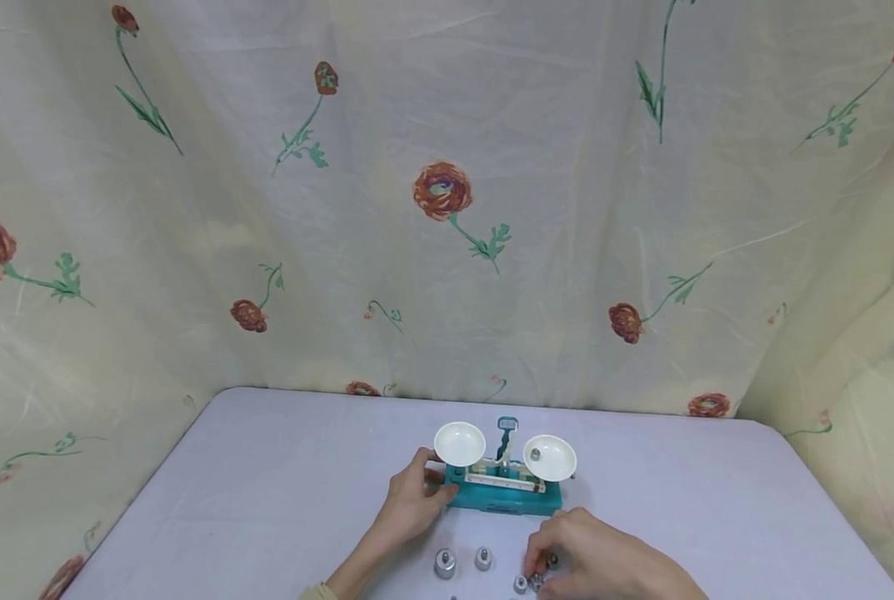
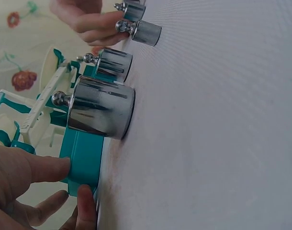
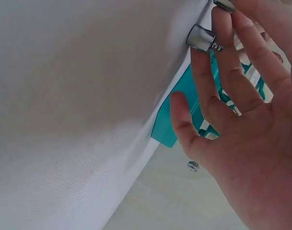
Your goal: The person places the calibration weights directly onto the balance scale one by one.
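A teal balance scale point(image 1: 502, 497) with two white pans stands on the table. My left hand point(image 1: 412, 500) grips the left end of its base, thumb on the front side; in the left wrist view the thumb point(image 2: 48, 168) presses the teal base. In front of the scale, my right hand point(image 1: 596, 557) pinches a small metal weight point(image 1: 536, 581) between thumb and fingertips, low at the table. Another weight point(image 3: 201, 38) stands beside its fingers in the right wrist view. One small weight point(image 1: 535, 454) sits in the right pan, while the left pan point(image 1: 459, 444) holds nothing visible.
A large metal weight point(image 1: 445, 563) and a medium one point(image 1: 483, 558) stand upright between the hands. A small weight point(image 1: 520, 583) is just left of the right fingertips. Behind the white table point(image 1: 304, 450) hangs a flowered curtain point(image 1: 551, 250).
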The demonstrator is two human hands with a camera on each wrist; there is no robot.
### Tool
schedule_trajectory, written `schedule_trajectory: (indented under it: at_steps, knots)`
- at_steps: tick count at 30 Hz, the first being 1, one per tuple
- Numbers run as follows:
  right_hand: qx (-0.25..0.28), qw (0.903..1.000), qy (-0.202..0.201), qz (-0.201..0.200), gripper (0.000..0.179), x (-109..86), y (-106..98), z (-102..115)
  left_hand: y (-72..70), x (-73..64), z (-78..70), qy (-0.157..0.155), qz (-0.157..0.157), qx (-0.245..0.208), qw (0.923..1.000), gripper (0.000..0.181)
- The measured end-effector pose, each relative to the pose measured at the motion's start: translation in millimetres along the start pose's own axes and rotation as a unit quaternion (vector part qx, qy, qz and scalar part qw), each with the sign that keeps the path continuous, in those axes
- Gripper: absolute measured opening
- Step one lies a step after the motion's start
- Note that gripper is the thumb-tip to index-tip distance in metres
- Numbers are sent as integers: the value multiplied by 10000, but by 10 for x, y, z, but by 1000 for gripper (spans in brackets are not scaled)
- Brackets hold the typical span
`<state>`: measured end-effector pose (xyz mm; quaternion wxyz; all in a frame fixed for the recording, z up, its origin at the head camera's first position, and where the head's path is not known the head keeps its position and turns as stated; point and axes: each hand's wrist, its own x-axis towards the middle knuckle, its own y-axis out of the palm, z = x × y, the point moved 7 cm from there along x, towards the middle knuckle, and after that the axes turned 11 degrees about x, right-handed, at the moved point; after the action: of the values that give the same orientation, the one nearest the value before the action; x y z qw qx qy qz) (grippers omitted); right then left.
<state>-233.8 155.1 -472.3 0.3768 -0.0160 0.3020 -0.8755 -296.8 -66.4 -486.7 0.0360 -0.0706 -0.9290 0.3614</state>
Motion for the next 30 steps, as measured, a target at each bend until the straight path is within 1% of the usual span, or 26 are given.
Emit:
schedule_trajectory:
  at_steps: [5, 8, 12, 17, 20, 24, 27, 30]
  knots:
    - [30, 9999, -126, 27, 16, 0, 5, 16, 5, 2, 18, -36, 36, -7, 10000, 44]
    - [-9, 9996, -279, 26, 15, 0, 1, 35, 10, -3, 27, 1, 47, -23, 10000, 44]
    - [-223, 9985, -499, -37, 15, 3, -14, 73, 3, -7, 14, 66, 30, -51, 10000, 43]
    - [-319, 9979, -550, -86, 16, 5, -41, 117, -5, -6, -11, 61, 45, -69, 9999, 42]
    - [-243, 9985, -482, -83, 15, 7, -59, 132, -6, -6, -13, 47, 56, -82, 9999, 42]
    - [-336, 9981, -488, -169, 14, 14, -92, 161, -9, -4, -1, 20, 37, -86, 10000, 43]
    - [-556, 9963, -591, -265, 13, 4, -118, 192, -8, 0, 2, 1, 28, -72, 10000, 43]
    - [-616, 9960, -565, -316, 11, -8, -138, 214, -5, 0, 1, -15, 31, -58, 10000, 43]
